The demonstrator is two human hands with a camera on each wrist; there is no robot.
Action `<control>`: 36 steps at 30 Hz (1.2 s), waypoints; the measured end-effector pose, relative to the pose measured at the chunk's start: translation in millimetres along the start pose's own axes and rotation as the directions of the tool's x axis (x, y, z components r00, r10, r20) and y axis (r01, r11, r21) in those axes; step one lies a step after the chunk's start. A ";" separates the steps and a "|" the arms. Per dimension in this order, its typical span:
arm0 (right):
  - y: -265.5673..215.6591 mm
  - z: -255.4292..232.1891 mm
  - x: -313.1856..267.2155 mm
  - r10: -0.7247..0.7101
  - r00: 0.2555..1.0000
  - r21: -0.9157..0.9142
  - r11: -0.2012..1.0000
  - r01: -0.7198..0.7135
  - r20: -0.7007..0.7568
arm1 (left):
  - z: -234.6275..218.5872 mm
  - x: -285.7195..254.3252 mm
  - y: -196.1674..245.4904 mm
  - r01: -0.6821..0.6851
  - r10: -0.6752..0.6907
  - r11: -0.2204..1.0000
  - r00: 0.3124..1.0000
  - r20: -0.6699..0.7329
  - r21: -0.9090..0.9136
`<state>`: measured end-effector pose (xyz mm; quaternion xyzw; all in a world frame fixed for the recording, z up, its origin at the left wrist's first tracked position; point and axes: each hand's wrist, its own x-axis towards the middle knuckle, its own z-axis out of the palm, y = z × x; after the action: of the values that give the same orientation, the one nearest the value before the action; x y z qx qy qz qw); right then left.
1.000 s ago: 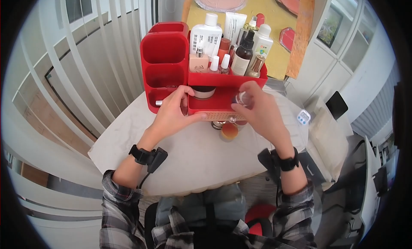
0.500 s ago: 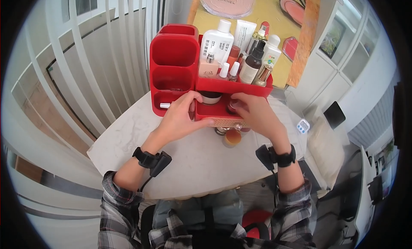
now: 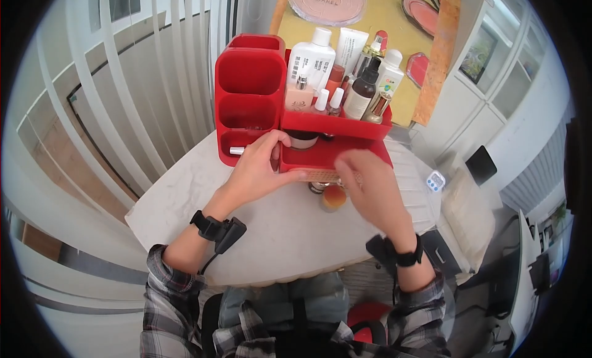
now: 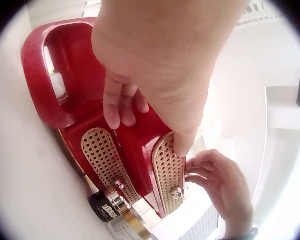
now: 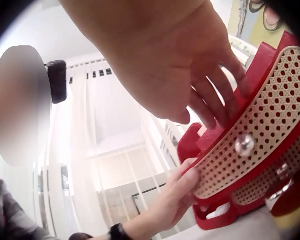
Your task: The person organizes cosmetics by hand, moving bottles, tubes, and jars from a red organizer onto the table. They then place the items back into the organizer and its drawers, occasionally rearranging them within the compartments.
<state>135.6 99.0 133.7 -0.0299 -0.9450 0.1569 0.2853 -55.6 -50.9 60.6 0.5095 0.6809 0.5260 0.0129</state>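
A red cosmetics organizer stands on the table with its upper drawer (image 3: 324,156) pulled out. My left hand (image 3: 256,164) grips the drawer's left front corner, thumb against the woven front (image 5: 270,115). Over the drawer's right part is my right hand (image 3: 373,188), with nothing seen in it. Its fingers (image 5: 222,97) hang loosely over the front edge in the right wrist view. Inside the drawer, at the back left, sits a pale jar (image 3: 302,141) with a dark lid. Beside it a small dark item (image 3: 327,135) peeks from beneath the top tray, mostly hidden.
The top tray holds a white bottle (image 3: 311,65), a dark spray bottle (image 3: 361,99) and several other cosmetics. At left is a red compartment unit (image 3: 250,74). A jar with an orange lid (image 3: 333,198) stands before the drawers. A small white timer (image 3: 435,181) lies at right.
The right hand held a small round container, lowered it into the drawer and let it go, then drew back right and toward the body. The left hand has kept its grip.
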 end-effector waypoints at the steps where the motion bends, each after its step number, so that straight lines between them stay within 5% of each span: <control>1: -8.9 -0.3 -10.2 0.077 0.996 0.083 0.993 -0.081 0.044 | 0.5 -0.4 -0.6 -0.016 0.016 1.000 1.000 -0.009 0.006; 4: -14.2 23.4 -44.6 0.104 0.966 0.084 0.988 -0.127 0.237 | 1.4 -0.5 -0.1 -0.031 0.031 0.999 0.999 -0.024 0.007; 5: -4.2 36.7 -56.5 0.073 0.959 -0.063 0.996 -0.058 0.273 | 1.7 -0.7 -0.3 -0.033 0.033 0.999 0.999 -0.021 0.009; 9: 18.1 77.7 -66.9 0.085 0.989 -0.279 0.959 -0.049 0.118 | 0.0 -0.3 5.5 0.001 -0.001 1.000 1.000 -0.010 -0.001; 14: 24.3 84.9 -61.2 0.187 0.966 -0.250 0.958 -0.140 0.177 | 0.0 -0.3 5.8 0.020 -0.020 1.000 1.000 -0.010 0.009; 18: 14.5 84.0 -64.1 0.079 0.984 -0.238 0.970 -0.039 0.158 | 0.7 -1.6 3.1 0.008 -0.008 1.000 1.000 -0.021 -0.004; 21: 13.7 89.1 -56.9 0.153 0.982 -0.240 0.963 -0.122 0.112 | 2.9 -0.5 2.9 -0.017 0.017 1.000 0.999 -0.027 0.005; 23: 15.7 93.7 -51.2 0.324 0.927 -0.257 0.927 -0.272 0.187 | 1.6 0.0 1.3 -0.031 0.031 1.000 0.999 -0.039 0.005; 27: 21.6 86.0 -58.5 0.334 0.926 -0.241 0.927 -0.288 0.178 | 1.7 -0.7 1.8 -0.028 0.027 0.999 0.999 -0.026 -0.037; 30: 26.4 78.3 -68.2 0.211 0.969 -0.230 0.957 -0.179 0.128 | 1.6 -1.0 1.5 -0.025 0.025 1.000 0.999 -0.022 -0.012; 33: 10.0 52.9 -67.1 0.096 0.986 -0.126 0.989 -0.079 0.133 | 2.5 -0.4 -0.5 -0.040 0.039 0.999 0.999 -0.030 -0.014; 36: -16.3 11.1 -49.6 0.256 0.964 0.125 0.957 -0.263 0.072 | 4.5 -2.5 -3.7 -0.046 0.045 0.999 0.998 -0.049 -0.018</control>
<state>171.5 73.2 103.7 -0.1301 -0.9279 0.2565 0.2374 -54.4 -49.3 54.6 0.5118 0.6640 0.5451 -0.0107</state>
